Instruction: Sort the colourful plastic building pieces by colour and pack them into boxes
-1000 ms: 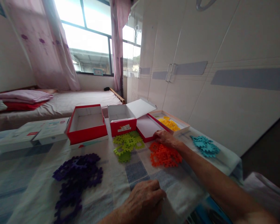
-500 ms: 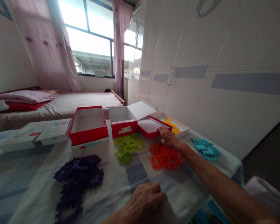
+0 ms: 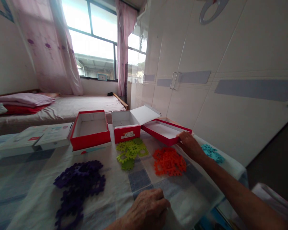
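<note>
The right hand (image 3: 190, 145) reaches out across the worktop (image 3: 139, 180) and closes its fingers on the near right corner of the red lid (image 3: 164, 130). This lid is a shallow red tray with a white inside, and it sits at the far right of the worktop with its open face up. The left hand (image 3: 147, 209) lies palm down on the checked cloth at the near edge. Its fingers are bent onto the fabric and it holds nothing that shows.

Just left of the right wrist is a loose heap of orange pieces (image 3: 169, 161), flat interlocking plastic shapes. On the wrist's other side, partly hidden by the hand, lie teal pieces (image 3: 212, 153) near the worktop's right edge. Green pieces (image 3: 131, 151) sit left of the orange ones, right in front of a small red box (image 3: 126, 127) whose white flap stands open towards the lid. A bigger red box (image 3: 90, 129) stands open just to its left, and beside that lie flat white boxes (image 3: 33, 137). Purple pieces (image 3: 79, 182) spread over the near left of the cloth, well apart from both hands.

Behind the worktop are a bed (image 3: 62, 107) under a bright window (image 3: 96, 48) and a white wardrobe (image 3: 206, 95) along the right.
</note>
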Available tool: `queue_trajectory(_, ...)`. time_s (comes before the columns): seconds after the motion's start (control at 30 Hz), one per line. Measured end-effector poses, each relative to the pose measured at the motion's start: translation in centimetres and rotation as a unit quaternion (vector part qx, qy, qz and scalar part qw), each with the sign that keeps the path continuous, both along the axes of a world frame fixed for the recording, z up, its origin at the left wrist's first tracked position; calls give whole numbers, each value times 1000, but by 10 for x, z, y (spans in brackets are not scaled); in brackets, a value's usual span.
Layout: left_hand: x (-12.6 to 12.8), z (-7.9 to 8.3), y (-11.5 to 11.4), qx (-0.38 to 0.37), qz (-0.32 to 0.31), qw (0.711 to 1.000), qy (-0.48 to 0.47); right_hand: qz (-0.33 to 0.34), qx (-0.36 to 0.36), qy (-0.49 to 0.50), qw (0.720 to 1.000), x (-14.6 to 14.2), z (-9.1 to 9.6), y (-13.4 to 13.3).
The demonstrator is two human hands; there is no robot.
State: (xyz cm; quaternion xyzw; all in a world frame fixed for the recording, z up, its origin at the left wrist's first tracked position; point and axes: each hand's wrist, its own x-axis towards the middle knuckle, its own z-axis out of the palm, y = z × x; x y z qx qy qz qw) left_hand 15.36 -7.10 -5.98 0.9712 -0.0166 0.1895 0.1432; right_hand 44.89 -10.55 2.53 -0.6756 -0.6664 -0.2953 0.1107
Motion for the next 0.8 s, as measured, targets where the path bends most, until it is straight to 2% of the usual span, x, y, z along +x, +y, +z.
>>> queue_trajectory(0.17,1,-1,0,1,3,1000,-1,-21,78,-3,997,19,-2,-46)
queue_trajectory(0.27,1,1,-1,-4,-1,1000,-1,-97,156,35,982,35,-2,-68)
queue_trajectory(0.33,0,3,-1,-8,-3,1000,-1,-166,241,104,951,45,2,-76)
queue_trajectory(0.4,0,3,-1,-8,-3,1000,-8,-210,331,207,896,54,9,-76)
queue_trajectory(0.43,0,3,-1,-7,-1,1000,-13,-212,372,282,859,58,13,-73)
queue_trajectory(0.5,1,0,1,-3,-3,1000,-18,-185,426,451,762,65,21,-61)
queue_trajectory(0.57,2,-4,2,0,-6,1000,-18,-150,438,589,663,73,25,-44)
queue_trajectory(0.6,3,-6,3,0,-8,1000,-18,-142,433,635,624,78,25,-34)
queue_trajectory(0.73,5,-13,6,8,-13,999,-37,-154,400,732,530,95,15,6)
queue_trajectory(0.8,5,-15,7,13,-18,999,-46,-161,382,764,494,100,8,22)
